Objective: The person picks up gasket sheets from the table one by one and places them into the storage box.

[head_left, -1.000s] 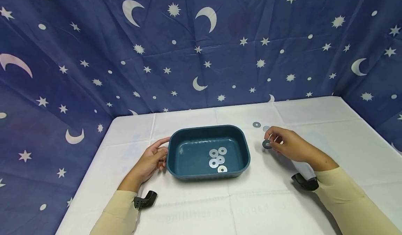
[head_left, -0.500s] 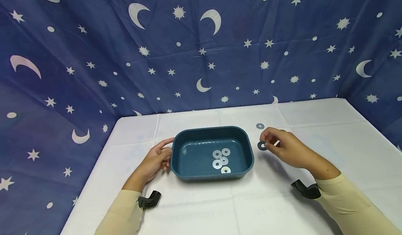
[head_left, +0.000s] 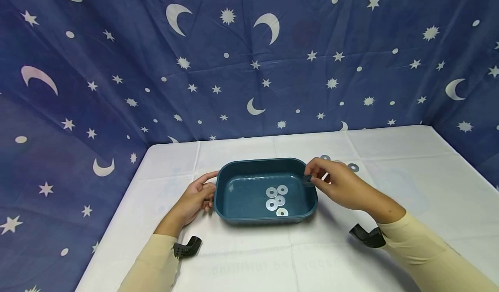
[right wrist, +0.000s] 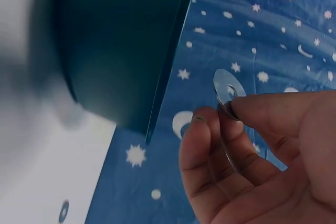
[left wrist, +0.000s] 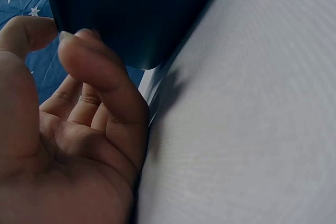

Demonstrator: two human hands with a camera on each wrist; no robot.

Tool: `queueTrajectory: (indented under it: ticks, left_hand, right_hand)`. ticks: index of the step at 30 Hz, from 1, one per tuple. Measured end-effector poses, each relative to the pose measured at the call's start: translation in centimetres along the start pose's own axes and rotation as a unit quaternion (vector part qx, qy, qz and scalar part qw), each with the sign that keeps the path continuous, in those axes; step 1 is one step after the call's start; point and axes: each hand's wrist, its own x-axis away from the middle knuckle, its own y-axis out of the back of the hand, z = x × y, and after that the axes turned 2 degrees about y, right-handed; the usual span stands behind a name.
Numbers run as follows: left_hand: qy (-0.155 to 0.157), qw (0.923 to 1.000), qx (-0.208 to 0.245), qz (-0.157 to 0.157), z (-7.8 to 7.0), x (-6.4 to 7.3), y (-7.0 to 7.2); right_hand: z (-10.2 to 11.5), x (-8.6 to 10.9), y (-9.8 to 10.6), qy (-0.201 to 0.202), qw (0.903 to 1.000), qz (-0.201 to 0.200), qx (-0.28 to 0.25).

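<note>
A dark teal rectangular container (head_left: 249, 219) stands on the table, with several flat metal washers (head_left: 271, 192) lying on its floor toward the right. My left hand (head_left: 195, 201) rests against its left end from outside; the index fingertip touches near the rim, the other fingers bend loosely. At the container's right rim, my right hand (head_left: 339, 183) pinches a washer (head_left: 309, 180) between thumb and fingers. Seen in the right wrist view, that washer (right wrist: 223, 83) is tilted up, and a thin shiny curved edge (right wrist: 229, 157) shows among the lower fingers; I cannot tell what it belongs to.
Behind the right hand, loose washers lie on the white cloth: one (head_left: 325, 157) farther back, another (head_left: 353, 167) to the right, and one partly hidden by the hand. A blue curtain (head_left: 249, 75) with moons and stars hangs behind and beside the table.
My right hand has moved left with the pinched washer, from the table to over the container's right rim. The washer at right has come into view. My left hand stays at the container.
</note>
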Motion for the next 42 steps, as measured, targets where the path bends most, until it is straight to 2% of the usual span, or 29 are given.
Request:
queueTrajectory:
  ticks: [11, 18, 35, 42]
  left_hand:
    - [0.004, 0.9999, -0.008, -0.012, 0.2, -0.1, 0.0]
    - [-0.001, 1.0, 0.001, -0.005, 0.2, 0.0, 0.1]
    - [-0.011, 0.9999, 0.008, 0.006, 0.2, 0.1, 0.2]
    - [-0.015, 0.9998, 0.007, 0.01, 0.1, 0.0, 0.2]
  right_hand:
    - [1.4, -1.6, -2.4, -0.001, 0.9993, 0.023, -0.03]
    - [2.0, -2.3, -4.0, 0.01, 0.9976, 0.052, -0.045]
    - [3.2, -3.6, -7.8, 0.009, 0.9932, 0.106, -0.047]
    - [2.9, -4.2, -8.9, 0.009, 0.9931, 0.109, -0.043]
